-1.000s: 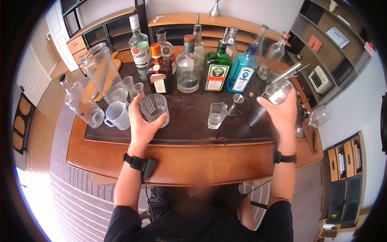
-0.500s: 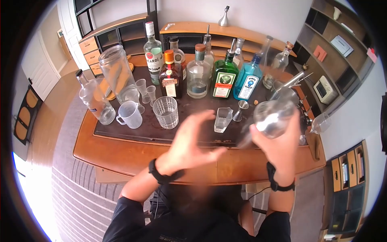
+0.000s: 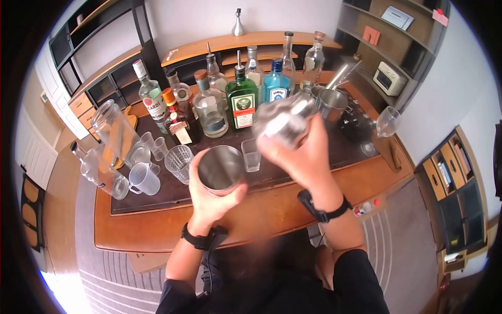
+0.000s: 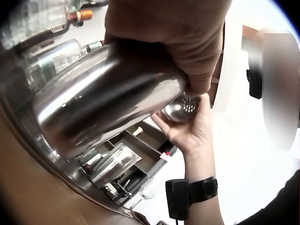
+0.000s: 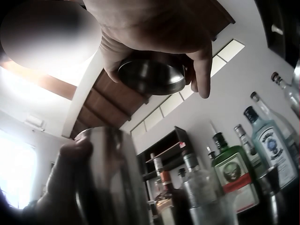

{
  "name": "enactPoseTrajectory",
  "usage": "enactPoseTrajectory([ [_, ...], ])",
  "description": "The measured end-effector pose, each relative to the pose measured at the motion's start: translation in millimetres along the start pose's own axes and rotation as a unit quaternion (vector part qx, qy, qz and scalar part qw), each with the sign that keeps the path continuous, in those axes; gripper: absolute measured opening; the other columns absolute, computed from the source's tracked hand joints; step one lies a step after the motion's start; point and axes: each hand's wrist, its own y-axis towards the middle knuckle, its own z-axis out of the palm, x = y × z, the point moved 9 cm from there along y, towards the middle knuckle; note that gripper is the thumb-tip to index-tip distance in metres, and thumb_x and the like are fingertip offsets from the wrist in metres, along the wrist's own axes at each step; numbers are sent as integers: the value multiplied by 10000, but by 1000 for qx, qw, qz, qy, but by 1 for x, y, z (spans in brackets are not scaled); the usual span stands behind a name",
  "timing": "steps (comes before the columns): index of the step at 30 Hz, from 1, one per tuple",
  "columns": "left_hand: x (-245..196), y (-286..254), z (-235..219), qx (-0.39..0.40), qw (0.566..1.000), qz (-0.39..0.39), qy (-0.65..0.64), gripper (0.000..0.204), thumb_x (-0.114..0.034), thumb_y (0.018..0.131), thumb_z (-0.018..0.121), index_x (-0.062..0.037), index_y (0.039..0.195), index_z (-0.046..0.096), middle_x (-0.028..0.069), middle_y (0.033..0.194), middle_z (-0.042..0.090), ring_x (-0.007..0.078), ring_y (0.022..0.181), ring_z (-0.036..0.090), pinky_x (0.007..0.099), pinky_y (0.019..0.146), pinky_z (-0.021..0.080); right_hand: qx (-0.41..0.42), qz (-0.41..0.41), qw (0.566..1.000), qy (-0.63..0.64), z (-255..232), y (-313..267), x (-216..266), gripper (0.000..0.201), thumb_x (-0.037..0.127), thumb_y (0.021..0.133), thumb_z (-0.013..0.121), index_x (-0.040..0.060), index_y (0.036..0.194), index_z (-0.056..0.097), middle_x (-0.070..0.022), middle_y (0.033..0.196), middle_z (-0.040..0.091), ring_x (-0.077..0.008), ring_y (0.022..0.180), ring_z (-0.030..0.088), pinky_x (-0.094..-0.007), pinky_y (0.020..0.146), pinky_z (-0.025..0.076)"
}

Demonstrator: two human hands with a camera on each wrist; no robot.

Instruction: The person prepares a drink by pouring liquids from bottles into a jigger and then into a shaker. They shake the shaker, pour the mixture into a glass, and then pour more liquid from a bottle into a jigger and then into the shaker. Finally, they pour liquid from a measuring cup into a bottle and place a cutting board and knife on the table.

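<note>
Upright in my left hand (image 3: 209, 201) is a steel shaker tin (image 3: 221, 170), its open mouth facing up, with fingers and thumb wrapped round it. My right hand (image 3: 306, 159) grips the blurred metal shaker top (image 3: 285, 125), above and to the right of the tin and apart from it. Strainer holes (image 4: 189, 107) show in that top in the left wrist view. From the right wrist, the top's round rim (image 5: 152, 77) hangs under the palm, with the tin (image 5: 112, 173) below it.
A cut-glass tumbler (image 3: 179, 163) and a measuring jug (image 3: 145, 179) stand left of the tin; a small glass (image 3: 252, 161) is just right. Several bottles, including a green one (image 3: 242, 99), line the back. A stemmed glass (image 3: 387, 122) stands at the right.
My left hand has left the tumbler and now grips the tin. The top, in my right hand, has come apart from the tin. The head view has shifted.
</note>
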Motion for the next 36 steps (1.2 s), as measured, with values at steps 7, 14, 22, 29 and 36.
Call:
enactPoseTrajectory([
  [7,6,11,-24,-14,999,-6,47,970,-208,673,924,12,1422,350,153,1251,605,233,1158,611,399,1020,488,-56,80,826,-555,-114,15,-69,657,444,656,913,28,1085,641,-173,1058,655,-349,1027,632,-434,905,500],
  [14,14,27,-26,-25,995,1,98,918,-204,675,918,24,1390,389,146,1237,600,223,1157,604,386,1028,481,45,167,781,-600,-152,-8,-147,780,469,627,905,19,1191,608,-194,1132,678,-373,1087,646,-474,907,527],
  [22,29,51,-21,-54,993,-5,104,889,-261,683,915,33,1369,432,153,1226,603,229,1150,600,372,1019,479,3,139,794,-592,-109,-9,-86,546,491,752,831,34,1026,711,-139,897,711,-299,868,688,-401,747,538],
  [29,50,79,-11,-71,985,-33,153,969,-317,668,932,54,1400,417,205,1273,592,275,1186,600,386,1017,490,180,71,836,-514,-10,-9,-121,917,570,740,812,-43,1361,528,-232,1273,628,-380,1137,646,-461,954,521],
  [36,93,96,-2,-74,986,-27,149,1030,-348,674,947,78,1420,379,221,1291,574,278,1197,591,388,1013,496,208,118,855,-461,4,-6,-153,775,405,720,855,-4,1313,570,-178,1065,686,-326,1011,685,-420,850,537],
])
